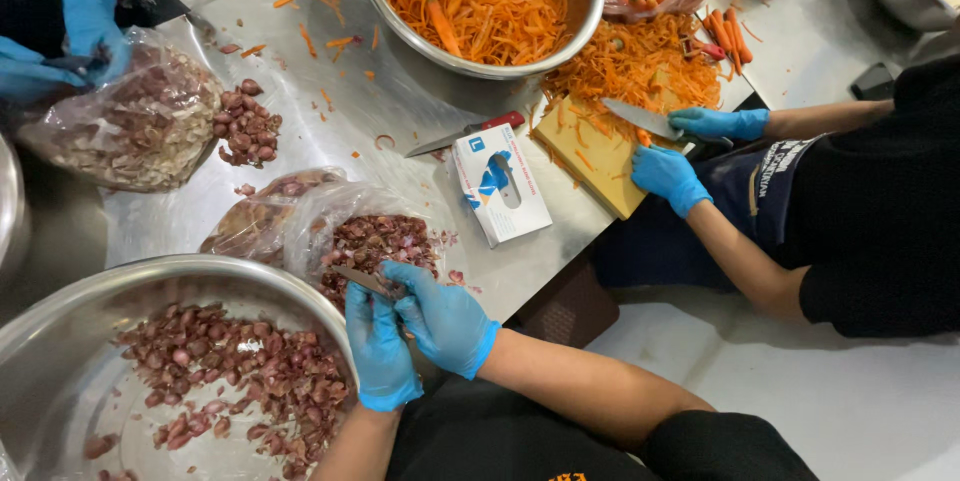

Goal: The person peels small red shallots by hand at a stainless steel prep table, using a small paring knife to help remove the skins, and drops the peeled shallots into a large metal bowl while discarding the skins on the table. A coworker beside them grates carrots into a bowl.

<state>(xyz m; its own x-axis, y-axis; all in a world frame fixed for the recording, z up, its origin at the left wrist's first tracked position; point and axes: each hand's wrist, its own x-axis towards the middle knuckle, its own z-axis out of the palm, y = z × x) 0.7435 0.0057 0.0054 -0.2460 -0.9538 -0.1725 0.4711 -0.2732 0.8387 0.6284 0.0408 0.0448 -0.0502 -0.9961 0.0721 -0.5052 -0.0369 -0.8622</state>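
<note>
My left hand (381, 353) and my right hand (446, 319), both in blue gloves, meet at the table's near edge. My right hand grips a small knife (362, 281) whose blade points left. My left hand is curled just under the blade around a small shallot that is mostly hidden. Right behind the hands lies an open plastic bag of purple shallots (375, 236). A large steel bowl (200, 267) with peeled shallots stands to the left of my hands.
On the steel table lie a glove box (502, 203), a red-handled knife (465, 136) and loose shallots (248, 126). A bowl of shredded carrot (590, 16) stands far back. At right a gloved person cuts carrots on a board (590, 156). Another gloved person holds a bag of peels (130, 131) at left.
</note>
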